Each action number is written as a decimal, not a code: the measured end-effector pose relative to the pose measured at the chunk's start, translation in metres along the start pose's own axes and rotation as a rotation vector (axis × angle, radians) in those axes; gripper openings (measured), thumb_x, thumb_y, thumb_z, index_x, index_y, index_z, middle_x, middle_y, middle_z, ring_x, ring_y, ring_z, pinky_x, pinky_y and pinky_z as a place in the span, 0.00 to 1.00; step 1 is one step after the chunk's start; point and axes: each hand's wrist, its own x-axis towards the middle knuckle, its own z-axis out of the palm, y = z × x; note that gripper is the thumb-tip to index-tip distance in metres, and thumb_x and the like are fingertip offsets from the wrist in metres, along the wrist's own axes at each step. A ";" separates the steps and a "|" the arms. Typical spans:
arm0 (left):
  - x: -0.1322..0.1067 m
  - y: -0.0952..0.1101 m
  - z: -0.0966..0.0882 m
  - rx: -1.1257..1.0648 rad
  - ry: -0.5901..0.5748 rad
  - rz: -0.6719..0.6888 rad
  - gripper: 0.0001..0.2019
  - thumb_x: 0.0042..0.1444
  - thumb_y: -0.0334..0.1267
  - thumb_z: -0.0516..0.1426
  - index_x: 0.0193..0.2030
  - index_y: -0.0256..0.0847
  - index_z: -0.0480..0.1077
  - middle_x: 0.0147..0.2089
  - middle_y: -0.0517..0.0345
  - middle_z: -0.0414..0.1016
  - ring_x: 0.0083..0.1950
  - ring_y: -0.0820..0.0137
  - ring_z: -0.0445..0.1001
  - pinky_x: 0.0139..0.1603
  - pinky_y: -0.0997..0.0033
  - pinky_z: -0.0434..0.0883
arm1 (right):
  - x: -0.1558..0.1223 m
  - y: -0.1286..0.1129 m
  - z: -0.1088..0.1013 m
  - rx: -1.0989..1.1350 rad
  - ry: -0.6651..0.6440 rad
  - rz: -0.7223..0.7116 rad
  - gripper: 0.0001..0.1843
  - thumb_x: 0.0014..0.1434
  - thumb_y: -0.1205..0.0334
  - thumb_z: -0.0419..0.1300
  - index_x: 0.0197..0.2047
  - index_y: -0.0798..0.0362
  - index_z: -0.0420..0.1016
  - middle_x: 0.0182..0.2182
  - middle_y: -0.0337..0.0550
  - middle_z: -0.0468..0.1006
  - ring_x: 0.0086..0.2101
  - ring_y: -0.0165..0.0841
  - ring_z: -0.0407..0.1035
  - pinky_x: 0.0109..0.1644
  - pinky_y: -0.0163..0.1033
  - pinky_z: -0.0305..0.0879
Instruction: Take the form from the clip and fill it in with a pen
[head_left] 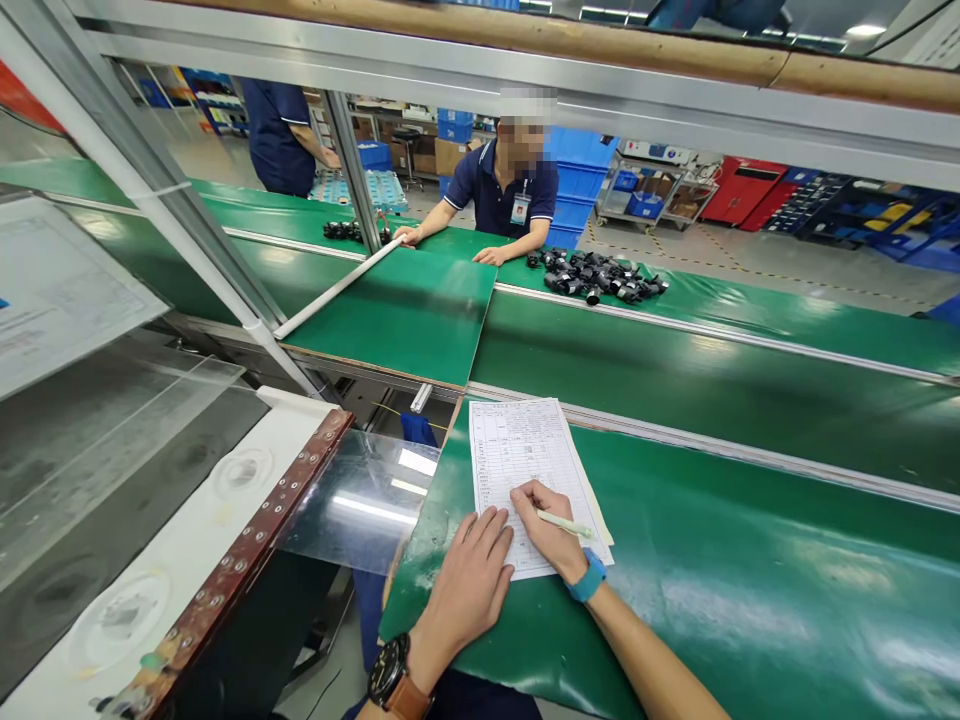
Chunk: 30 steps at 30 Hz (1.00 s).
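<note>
At the far left a clear plastic sheet [360, 500] juts out from a white machine panel [187, 560] edged with a brown riveted strip, and it reaches just to the near left corner of the green-matted workbench [750, 600]. The left hand [469, 580], a black watch with a brown strap on its wrist, lies flat with fingers spread and grasps nothing; its fingertips press the lower left corner of a white printed paper form [517, 450], pinning it to the mat. That form sits near the bench's left edge, with a second sheet peeking out beneath its right side. The right hand [551, 535], wearing a blue wristband, is clenched around a pale green pen [566, 524], whose tip meets the lower part of the form. Judging by the pen's spot, the upper rows of the table appear dealt with and only the bottom lines remain, though the writing is too small to read.

Across the belt, a co-worker in a dark blue polo rests both hands on a green board [405, 310], and to the right, along the far edge, lies a heap of small black plastic parts [596, 275].
</note>
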 end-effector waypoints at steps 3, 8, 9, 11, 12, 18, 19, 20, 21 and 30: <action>0.001 0.000 0.002 0.007 0.022 0.031 0.21 0.67 0.31 0.52 0.65 0.29 0.63 0.68 0.39 0.67 0.69 0.50 0.64 0.67 0.44 0.69 | 0.001 0.004 0.002 -0.007 0.049 0.029 0.16 0.60 0.48 0.58 0.30 0.51 0.68 0.22 0.37 0.70 0.25 0.33 0.65 0.31 0.39 0.60; 0.002 0.002 0.000 -0.050 -0.006 0.038 0.19 0.66 0.28 0.51 0.62 0.31 0.65 0.66 0.41 0.69 0.64 0.52 0.68 0.66 0.47 0.70 | 0.007 0.010 0.000 -0.074 0.098 0.000 0.22 0.60 0.45 0.58 0.23 0.50 0.60 0.19 0.35 0.64 0.23 0.30 0.59 0.29 0.38 0.55; 0.002 0.002 0.000 -0.054 -0.003 0.031 0.19 0.66 0.28 0.51 0.62 0.31 0.65 0.66 0.41 0.69 0.65 0.52 0.68 0.66 0.46 0.70 | 0.007 0.012 0.001 -0.094 0.124 -0.009 0.23 0.60 0.45 0.58 0.22 0.50 0.59 0.18 0.35 0.63 0.23 0.29 0.57 0.29 0.38 0.54; 0.003 0.003 -0.001 -0.057 0.011 0.026 0.18 0.66 0.29 0.51 0.62 0.31 0.65 0.66 0.41 0.69 0.65 0.51 0.67 0.66 0.45 0.69 | 0.006 0.015 0.003 -0.129 0.170 -0.030 0.25 0.61 0.45 0.57 0.20 0.50 0.57 0.17 0.34 0.60 0.22 0.28 0.55 0.30 0.38 0.53; 0.003 0.003 -0.002 -0.060 0.018 0.025 0.18 0.66 0.29 0.51 0.62 0.32 0.65 0.66 0.41 0.69 0.65 0.51 0.67 0.66 0.45 0.69 | 0.006 0.017 0.004 -0.143 0.185 -0.040 0.25 0.60 0.47 0.57 0.20 0.50 0.56 0.17 0.33 0.59 0.22 0.27 0.54 0.30 0.38 0.53; 0.003 0.004 -0.002 -0.073 0.025 0.024 0.18 0.66 0.29 0.51 0.62 0.32 0.65 0.65 0.42 0.70 0.65 0.52 0.67 0.65 0.45 0.70 | 0.005 0.019 0.006 -0.175 0.232 -0.082 0.24 0.59 0.50 0.55 0.19 0.50 0.51 0.16 0.32 0.54 0.21 0.26 0.50 0.28 0.37 0.51; 0.003 0.004 -0.002 -0.072 0.030 0.024 0.18 0.67 0.29 0.51 0.62 0.32 0.65 0.65 0.42 0.70 0.65 0.52 0.67 0.65 0.45 0.70 | 0.005 0.019 0.005 -0.180 0.226 -0.083 0.24 0.59 0.50 0.55 0.18 0.50 0.51 0.15 0.32 0.54 0.20 0.26 0.50 0.28 0.37 0.51; 0.003 0.004 -0.003 -0.071 0.033 0.020 0.18 0.67 0.29 0.51 0.62 0.33 0.65 0.66 0.42 0.70 0.65 0.52 0.67 0.66 0.45 0.69 | 0.005 0.019 0.005 -0.182 0.220 -0.081 0.24 0.59 0.51 0.55 0.18 0.50 0.51 0.15 0.32 0.55 0.20 0.26 0.51 0.28 0.37 0.52; 0.003 0.005 -0.003 -0.070 0.034 0.020 0.18 0.67 0.29 0.50 0.62 0.33 0.64 0.66 0.42 0.70 0.65 0.52 0.67 0.66 0.46 0.69 | 0.005 0.019 0.005 -0.184 0.215 -0.078 0.24 0.59 0.51 0.55 0.18 0.50 0.51 0.15 0.32 0.55 0.20 0.26 0.51 0.28 0.37 0.52; 0.003 0.005 -0.003 -0.088 0.029 0.018 0.18 0.67 0.29 0.51 0.62 0.34 0.64 0.66 0.42 0.70 0.64 0.52 0.67 0.65 0.45 0.69 | 0.004 0.021 0.006 -0.191 0.231 -0.119 0.24 0.61 0.52 0.55 0.19 0.50 0.50 0.15 0.32 0.54 0.20 0.26 0.50 0.27 0.37 0.50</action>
